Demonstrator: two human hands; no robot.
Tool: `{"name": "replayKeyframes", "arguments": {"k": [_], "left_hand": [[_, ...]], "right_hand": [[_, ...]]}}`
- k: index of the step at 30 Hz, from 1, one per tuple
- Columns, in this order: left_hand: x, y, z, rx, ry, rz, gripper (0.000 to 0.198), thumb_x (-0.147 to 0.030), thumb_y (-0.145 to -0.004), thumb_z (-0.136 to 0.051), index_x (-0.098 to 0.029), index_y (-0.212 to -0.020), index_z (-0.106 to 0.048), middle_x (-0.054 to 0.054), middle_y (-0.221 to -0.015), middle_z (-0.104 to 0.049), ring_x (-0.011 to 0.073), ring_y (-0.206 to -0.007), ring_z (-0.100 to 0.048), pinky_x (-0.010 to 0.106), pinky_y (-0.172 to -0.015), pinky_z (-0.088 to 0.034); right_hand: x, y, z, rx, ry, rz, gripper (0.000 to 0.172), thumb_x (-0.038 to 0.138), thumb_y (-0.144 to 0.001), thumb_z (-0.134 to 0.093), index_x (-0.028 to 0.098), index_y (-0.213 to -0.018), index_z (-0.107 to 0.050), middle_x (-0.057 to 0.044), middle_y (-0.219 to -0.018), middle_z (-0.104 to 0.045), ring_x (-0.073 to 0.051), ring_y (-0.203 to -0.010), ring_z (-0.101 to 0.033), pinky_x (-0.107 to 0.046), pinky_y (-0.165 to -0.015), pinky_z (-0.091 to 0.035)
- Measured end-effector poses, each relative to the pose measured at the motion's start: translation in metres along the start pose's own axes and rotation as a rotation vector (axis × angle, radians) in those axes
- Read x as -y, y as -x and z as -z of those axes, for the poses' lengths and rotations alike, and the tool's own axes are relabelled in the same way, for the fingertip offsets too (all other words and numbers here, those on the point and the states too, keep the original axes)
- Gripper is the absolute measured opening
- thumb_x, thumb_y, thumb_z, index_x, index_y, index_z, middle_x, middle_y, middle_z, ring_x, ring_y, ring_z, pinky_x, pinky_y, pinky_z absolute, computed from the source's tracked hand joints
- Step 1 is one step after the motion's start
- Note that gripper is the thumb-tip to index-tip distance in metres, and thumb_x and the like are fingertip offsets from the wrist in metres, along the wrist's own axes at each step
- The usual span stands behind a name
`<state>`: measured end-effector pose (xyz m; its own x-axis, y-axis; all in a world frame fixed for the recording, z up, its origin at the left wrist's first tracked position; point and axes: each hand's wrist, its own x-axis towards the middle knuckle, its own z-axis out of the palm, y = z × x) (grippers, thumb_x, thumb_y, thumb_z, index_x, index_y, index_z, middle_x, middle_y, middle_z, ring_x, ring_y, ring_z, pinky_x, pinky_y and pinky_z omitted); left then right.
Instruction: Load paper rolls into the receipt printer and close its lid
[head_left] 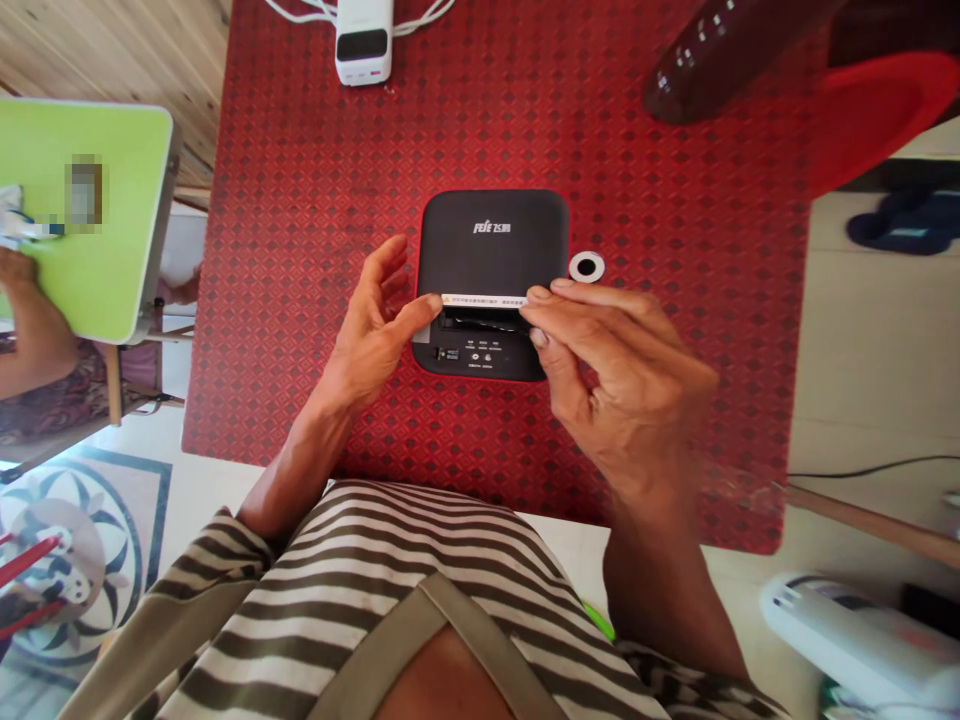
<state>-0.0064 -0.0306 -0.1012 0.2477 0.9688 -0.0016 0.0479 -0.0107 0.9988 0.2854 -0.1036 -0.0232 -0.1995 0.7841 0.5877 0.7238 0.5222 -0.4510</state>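
A black receipt printer (495, 245) with white lettering on its lid lies on the red patterned table. Along the lid's front edge runs a white strip (480, 300) with a yellow warning mark. Below it are a dark slot and small printed icons. My left hand (371, 330) is at the printer's left side, thumb touching the strip's left end, other fingers spread apart. My right hand (615, 365) pinches at the right end of the lid's front edge; its fingertips partly hide what they grip. A small white ring with a dark centre (586, 267) lies just right of the printer.
A white power bank (364, 45) with white cables lies at the far side. A dark bottle (720, 60) is at the far right, near a red chair (885, 120). Another person's arm (34, 340) rests by a green table (97, 270) on the left.
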Motion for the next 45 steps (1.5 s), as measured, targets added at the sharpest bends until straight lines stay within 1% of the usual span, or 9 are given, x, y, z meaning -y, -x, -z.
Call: {"name": "replayKeyframes", "arguments": {"k": [6, 9, 14, 19, 22, 25, 35, 40, 45], "left_hand": [[-0.014, 0.001, -0.011, -0.015, 0.061, 0.004, 0.086, -0.078, -0.106, -0.102, -0.042, -0.176, -0.068, 0.012, -0.189, -0.073, 0.0448, -0.175, -0.073, 0.064, -0.141, -0.069], [-0.025, 0.01, -0.016, -0.043, 0.053, -0.01, 0.076, -0.078, -0.112, -0.096, -0.04, -0.173, -0.072, 0.012, -0.183, -0.079, 0.0429, -0.171, -0.076, 0.063, -0.139, -0.07], [-0.036, 0.027, -0.015, 0.002, 0.055, -0.05, 0.074, -0.076, -0.112, -0.096, -0.042, -0.175, -0.075, 0.01, -0.183, -0.081, 0.0445, -0.17, -0.078, 0.064, -0.132, -0.074], [-0.031, 0.031, -0.016, -0.013, 0.018, -0.076, 0.072, -0.073, -0.115, -0.092, -0.043, -0.177, -0.073, 0.009, -0.183, -0.08, 0.0457, -0.171, -0.077, 0.063, -0.127, -0.076], [-0.026, 0.03, -0.018, -0.016, 0.043, -0.081, 0.073, -0.072, -0.114, -0.091, -0.043, -0.177, -0.07, 0.008, -0.183, -0.08, 0.0441, -0.173, -0.075, 0.059, -0.125, -0.076], [-0.023, 0.029, -0.021, -0.03, 0.077, -0.073, 0.07, -0.066, -0.112, -0.091, -0.043, -0.175, -0.07, 0.008, -0.181, -0.081, 0.0409, -0.171, -0.077, 0.056, -0.124, -0.076], [-0.016, 0.029, -0.031, -0.086, 0.019, -0.006, 0.065, -0.059, -0.115, -0.082, -0.043, -0.175, -0.063, 0.008, -0.183, -0.079, 0.0369, -0.17, -0.076, 0.054, -0.129, -0.072], [-0.017, 0.029, -0.035, -0.122, 0.101, 0.015, 0.066, -0.047, -0.106, -0.085, -0.04, -0.17, -0.067, 0.008, -0.178, -0.082, 0.0358, -0.167, -0.078, 0.053, -0.131, -0.071], [-0.016, 0.029, -0.036, -0.114, 0.073, -0.035, 0.065, -0.051, -0.111, -0.083, -0.039, -0.171, -0.064, 0.01, -0.174, -0.083, 0.0346, -0.163, -0.08, 0.052, -0.13, -0.07]], "right_hand": [[0.003, 0.001, 0.0, -0.016, -0.128, -0.065, 0.054, 0.013, -0.122, -0.077, 0.042, -0.166, -0.088, -0.005, -0.15, -0.098, -0.034, -0.144, -0.093, -0.059, -0.128, -0.076], [0.009, 0.006, 0.001, -0.111, -0.173, -0.119, 0.054, 0.018, -0.123, -0.077, 0.045, -0.168, -0.087, -0.005, -0.149, -0.099, -0.036, -0.14, -0.094, -0.064, -0.124, -0.078], [0.016, 0.037, -0.01, -0.284, -0.088, -0.326, 0.04, 0.033, -0.124, -0.079, 0.043, -0.162, -0.09, -0.007, -0.141, -0.099, -0.034, -0.121, -0.098, -0.058, -0.106, -0.081], [0.022, 0.068, -0.03, -0.259, -0.109, -0.478, 0.041, 0.049, -0.126, -0.074, 0.041, -0.165, -0.086, -0.01, -0.135, -0.099, -0.035, -0.11, -0.098, -0.052, -0.091, -0.082], [0.025, 0.073, -0.034, -0.264, -0.067, -0.494, 0.045, 0.056, -0.128, -0.068, 0.03, -0.16, -0.088, -0.013, -0.129, -0.099, -0.034, -0.106, -0.097, -0.049, -0.088, -0.08], [0.024, 0.072, -0.035, -0.277, -0.036, -0.495, 0.047, 0.06, -0.128, -0.067, 0.027, -0.153, -0.09, -0.014, -0.126, -0.099, -0.034, -0.105, -0.097, -0.047, -0.087, -0.08], [0.023, 0.067, -0.039, -0.349, -0.049, -0.461, 0.039, 0.056, -0.126, -0.073, 0.036, -0.153, -0.092, -0.01, -0.119, -0.1, -0.034, -0.098, -0.098, -0.047, -0.08, -0.08], [0.025, 0.065, -0.043, -0.375, -0.122, -0.424, 0.037, 0.05, -0.126, -0.077, 0.036, -0.157, -0.091, -0.009, -0.125, -0.1, -0.033, -0.103, -0.099, -0.046, -0.086, -0.081], [0.023, 0.048, -0.021, -0.362, -0.082, -0.416, 0.036, 0.048, -0.125, -0.08, 0.036, -0.158, -0.09, -0.01, -0.132, -0.1, -0.034, -0.109, -0.099, -0.05, -0.091, -0.08]]}}
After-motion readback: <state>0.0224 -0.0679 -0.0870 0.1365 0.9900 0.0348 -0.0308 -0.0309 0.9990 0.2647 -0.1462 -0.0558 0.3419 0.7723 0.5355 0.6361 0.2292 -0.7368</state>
